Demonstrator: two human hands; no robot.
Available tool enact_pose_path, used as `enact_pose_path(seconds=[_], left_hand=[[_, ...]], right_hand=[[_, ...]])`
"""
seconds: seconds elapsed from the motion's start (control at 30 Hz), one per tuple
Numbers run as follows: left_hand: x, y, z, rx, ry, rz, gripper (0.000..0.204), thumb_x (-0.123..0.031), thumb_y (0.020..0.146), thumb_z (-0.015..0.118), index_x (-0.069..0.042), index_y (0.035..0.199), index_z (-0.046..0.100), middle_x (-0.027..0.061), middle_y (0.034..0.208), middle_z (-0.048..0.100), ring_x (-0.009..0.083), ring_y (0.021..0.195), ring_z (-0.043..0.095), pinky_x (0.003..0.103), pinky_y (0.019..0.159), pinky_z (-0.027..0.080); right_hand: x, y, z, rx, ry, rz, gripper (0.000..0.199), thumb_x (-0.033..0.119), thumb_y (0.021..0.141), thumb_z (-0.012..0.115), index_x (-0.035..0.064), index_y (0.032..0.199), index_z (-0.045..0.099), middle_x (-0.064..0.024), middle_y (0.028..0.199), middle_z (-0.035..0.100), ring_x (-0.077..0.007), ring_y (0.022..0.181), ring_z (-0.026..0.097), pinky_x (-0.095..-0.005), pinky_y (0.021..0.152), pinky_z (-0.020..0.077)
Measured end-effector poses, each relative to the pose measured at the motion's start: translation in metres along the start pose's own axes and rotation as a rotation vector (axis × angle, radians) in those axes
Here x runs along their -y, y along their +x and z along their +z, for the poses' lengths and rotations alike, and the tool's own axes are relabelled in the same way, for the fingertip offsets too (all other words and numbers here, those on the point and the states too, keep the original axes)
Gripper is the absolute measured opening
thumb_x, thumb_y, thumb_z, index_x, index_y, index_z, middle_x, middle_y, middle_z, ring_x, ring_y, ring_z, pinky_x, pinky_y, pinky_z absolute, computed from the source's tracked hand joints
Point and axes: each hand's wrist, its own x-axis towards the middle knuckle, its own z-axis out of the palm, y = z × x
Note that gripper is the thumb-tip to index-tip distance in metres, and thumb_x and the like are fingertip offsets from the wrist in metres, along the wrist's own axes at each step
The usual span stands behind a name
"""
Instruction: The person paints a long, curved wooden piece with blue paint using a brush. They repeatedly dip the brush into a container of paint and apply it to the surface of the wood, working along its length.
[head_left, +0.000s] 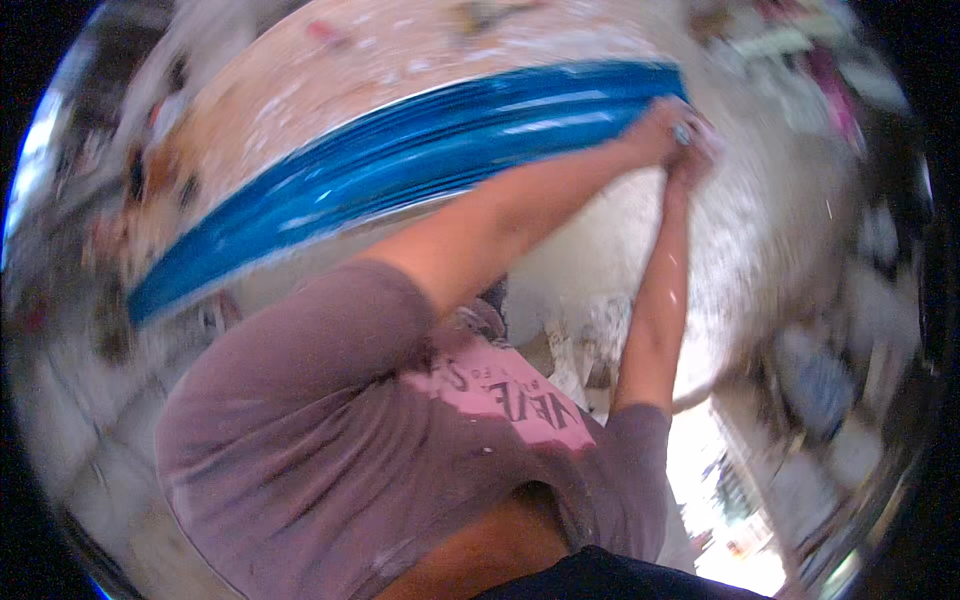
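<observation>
A long, glossy blue moulded strip [420, 150] with ridges along its length lies across the upper part of the head view. My left hand [660, 130] is at its right end, closed, with a ring-like pale spot on a finger. Close against it is my right hand [692, 160], also closed. Something whitish shows between the fingers, too blurred to name. Whether either hand grips the strip itself is hidden.
Behind the strip is a tan work surface [260, 110] streaked with white. A small red thing [325, 35] and a blurred yellowish and dark thing [490, 15] lie on it. Blurred clutter [820, 390] fills the right side, with a bright patch [730, 510] at the lower right.
</observation>
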Motion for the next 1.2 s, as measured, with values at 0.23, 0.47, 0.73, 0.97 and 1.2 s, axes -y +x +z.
enact_pose_path(seconds=[0.23,0.47,0.73,0.97,1.2], left_hand=[[-0.033,-0.069,-0.127,0.164,0.172,-0.249,0.05,-0.038,0.083,0.061,-0.011,0.125,0.053,0.022,0.112,0.054,0.0386,0.108,0.049,0.047,0.096,0.038],[-0.094,-0.187,-0.309,-0.051,0.181,-0.377,0.047,-0.038,0.085,0.061,-0.001,0.114,0.055,0.0184,0.106,0.055,0.0348,0.104,0.053,0.041,0.093,0.042],[-0.147,-0.388,-0.546,-0.288,0.536,-0.435,0.03,-0.022,0.089,0.057,-0.001,0.109,0.053,0.019,0.104,0.056,0.0364,0.103,0.054,0.043,0.092,0.043],[-0.206,-0.514,-0.701,-0.687,0.643,-0.494,0.034,-0.023,0.086,0.06,-0.003,0.113,0.053,0.0187,0.106,0.056,0.0366,0.103,0.054,0.044,0.092,0.044],[-0.24,-0.627,-0.862,-0.805,0.686,-0.529,0.033,-0.024,0.086,0.06,-0.004,0.111,0.056,0.0175,0.111,0.055,0.0358,0.108,0.052,0.044,0.096,0.041]], right_hand=[[0.111,-0.019,0.024,0.039,-0.096,0.217,0.016,0.018,0.078,0.066,0.0086,0.091,0.064,-0.0097,0.087,0.067,-0.0291,0.079,0.062,-0.043,0.069,0.0488],[0.332,-0.063,0.06,0.34,0.384,0.066,0.015,0.023,0.078,0.065,0.0095,0.082,0.062,-0.0122,0.076,0.06,-0.0305,0.07,0.062,-0.0438,0.058,0.0467],[0.618,-0.111,0.073,0.664,0.284,-0.346,0.027,0.023,0.083,0.061,0.0066,0.104,0.067,-0.0166,0.101,0.067,-0.0341,0.084,0.066,-0.0439,0.073,0.0528],[0.85,-0.173,0.115,0.696,0.487,-0.32,0.021,0.022,0.084,0.06,0.0036,0.09,0.067,-0.0164,0.083,0.069,-0.0334,0.074,0.066,-0.0434,0.063,0.0511],[1.053,-0.25,0.186,0.935,1.468,0.321,0.023,0.015,0.087,0.053,-0.0004,0.096,0.067,-0.0108,0.092,0.067,-0.0197,0.08,0.064,-0.0326,0.067,0.0524]])
